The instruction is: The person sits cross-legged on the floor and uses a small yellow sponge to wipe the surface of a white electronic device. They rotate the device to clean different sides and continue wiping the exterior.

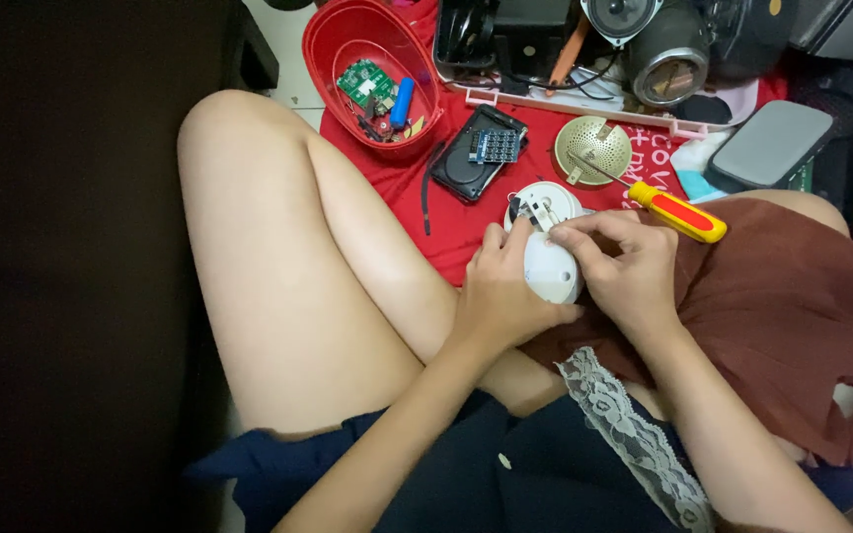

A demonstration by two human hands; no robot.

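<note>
Round device point(551, 259) sits between left hand point(502, 286) and right hand point(624, 271), on the lap. Screwdriver point(665, 204) lies just right of it. Beyond: perforated disc point(592, 148), flat gadget point(476, 153) to its left, basket point(348, 44) at the cloth's point(446, 232) far-left corner holding a circuit board point(364, 82).

Both arms are bare, with no sleeves, rings, watch or bracelet on the left hand point(505, 286) or right hand point(624, 271). The legs are bare too. At the bottom of the frame the person wears dark navy shorts point(466, 474). A strip of white lace trim point(634, 434) runs diagonally across the lower right.
</note>
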